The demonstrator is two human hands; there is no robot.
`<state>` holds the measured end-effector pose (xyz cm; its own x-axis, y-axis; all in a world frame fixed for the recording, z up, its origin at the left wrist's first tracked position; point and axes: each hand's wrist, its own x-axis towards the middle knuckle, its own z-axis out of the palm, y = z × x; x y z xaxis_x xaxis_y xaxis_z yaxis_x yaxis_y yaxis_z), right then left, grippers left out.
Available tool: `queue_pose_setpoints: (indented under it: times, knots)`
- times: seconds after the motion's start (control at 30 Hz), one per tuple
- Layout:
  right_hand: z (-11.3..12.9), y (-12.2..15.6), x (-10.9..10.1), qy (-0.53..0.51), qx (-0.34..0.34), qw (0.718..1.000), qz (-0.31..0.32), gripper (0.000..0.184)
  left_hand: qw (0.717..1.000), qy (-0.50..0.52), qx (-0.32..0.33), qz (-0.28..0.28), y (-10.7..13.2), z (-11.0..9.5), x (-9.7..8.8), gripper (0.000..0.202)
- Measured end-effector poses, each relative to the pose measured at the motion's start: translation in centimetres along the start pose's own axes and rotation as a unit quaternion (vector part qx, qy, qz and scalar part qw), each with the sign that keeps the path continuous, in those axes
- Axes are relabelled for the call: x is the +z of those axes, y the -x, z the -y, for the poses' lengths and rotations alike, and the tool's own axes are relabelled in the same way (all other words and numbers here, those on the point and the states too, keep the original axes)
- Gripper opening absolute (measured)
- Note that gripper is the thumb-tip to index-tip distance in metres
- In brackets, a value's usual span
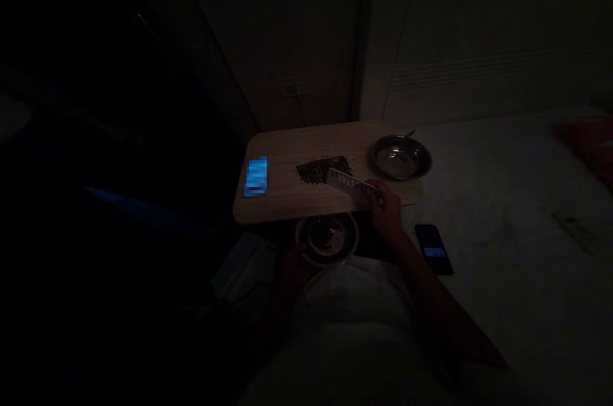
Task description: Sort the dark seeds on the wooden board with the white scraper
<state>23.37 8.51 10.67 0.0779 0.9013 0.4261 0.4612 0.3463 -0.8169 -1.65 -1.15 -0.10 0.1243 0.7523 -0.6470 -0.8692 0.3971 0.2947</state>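
Observation:
My right hand (387, 213) is closed around one end of a pale, flat strip with a row of slots (352, 184). The strip's far end touches or hovers just over a pile of small dark grains or seeds (311, 171) on a wooden tabletop (278, 207). Below the front edge of the table, a metal bowl (353, 246) holds some dark and light bits. My left hand (294, 264) grips this bowl's left rim, with its fingers mostly lost in shadow.
A second metal bowl (402, 170) stands at the table's right end, a thin handle showing behind it. A lit phone screen (256, 176) lies at the left end. Another phone (433, 249) rests on the white bed (488, 202). The room is very dark.

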Motion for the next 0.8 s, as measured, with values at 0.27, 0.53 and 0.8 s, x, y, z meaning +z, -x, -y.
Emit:
queue_pose_setpoints:
  times: [0.27,0.53,0.8]
  knots:
    - [-0.5,-0.3,-0.5,-0.005,0.01,0.999,-0.045,0.03,0.998,-0.024,0.017,-0.054,0.8,-0.1,1.1,0.029]
    - [-0.4,-0.7,-0.2,-0.026,-0.031,0.999,0.019,0.027,1.0,-0.002,0.002,-0.01,0.4,-0.1,0.4,0.04]
    - [-0.8,-0.5,-0.3,-0.038,-0.037,0.997,0.056,0.026,0.999,-0.031,0.019,-0.031,0.2,-0.2,-0.1,0.038]
